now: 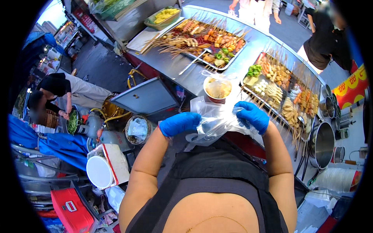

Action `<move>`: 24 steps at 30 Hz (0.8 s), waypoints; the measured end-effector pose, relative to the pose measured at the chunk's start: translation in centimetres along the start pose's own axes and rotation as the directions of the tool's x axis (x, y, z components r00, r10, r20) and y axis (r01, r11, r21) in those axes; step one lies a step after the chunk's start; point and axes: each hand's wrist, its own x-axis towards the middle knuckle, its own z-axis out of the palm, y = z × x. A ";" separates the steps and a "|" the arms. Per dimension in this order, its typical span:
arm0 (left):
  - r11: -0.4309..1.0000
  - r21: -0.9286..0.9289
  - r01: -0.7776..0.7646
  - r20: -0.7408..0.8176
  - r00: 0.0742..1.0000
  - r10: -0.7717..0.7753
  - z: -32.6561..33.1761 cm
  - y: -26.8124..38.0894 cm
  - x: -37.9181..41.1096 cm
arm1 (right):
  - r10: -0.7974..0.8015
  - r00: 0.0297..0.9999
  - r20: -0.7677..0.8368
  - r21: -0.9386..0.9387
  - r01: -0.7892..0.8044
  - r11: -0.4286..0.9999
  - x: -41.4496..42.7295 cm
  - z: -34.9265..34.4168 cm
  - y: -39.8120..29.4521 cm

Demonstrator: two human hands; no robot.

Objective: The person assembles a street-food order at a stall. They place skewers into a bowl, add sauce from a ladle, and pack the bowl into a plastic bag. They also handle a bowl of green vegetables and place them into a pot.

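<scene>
A clear plastic bag [214, 126] stretches between my two blue-gloved hands, close in front of my apron. My left hand [181, 123] pinches one side of it. On the other side, my right hand [253, 116] grips a bunched edge. Just beyond the bag, a paper cup [218, 89] filled with food stands on the metal counter [180, 65]. Clear film, gathered at the top, lies over the cup. Right of the cup is a tray of skewers [281, 87], with fish balls, folded tofu skin and greens. Another tray of skewers [215, 40] lies farther back.
Tongs [194, 61] rest against the far tray. A basket of yellow food [164, 16] stands at the back left. To the right is a steel pot [322, 145]. Gas cylinders [112, 139] and a bin [137, 129] stand left. A person [55, 87] handles greens there; passers-by [256, 14] are beyond the counter.
</scene>
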 end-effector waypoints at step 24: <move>0.956 -0.271 -0.108 -0.820 0.546 -0.171 10.4 1.8 -5.0 | -0.147 0.984 0.097 -0.072 0.154 0.985 -0.4 2.6 3.0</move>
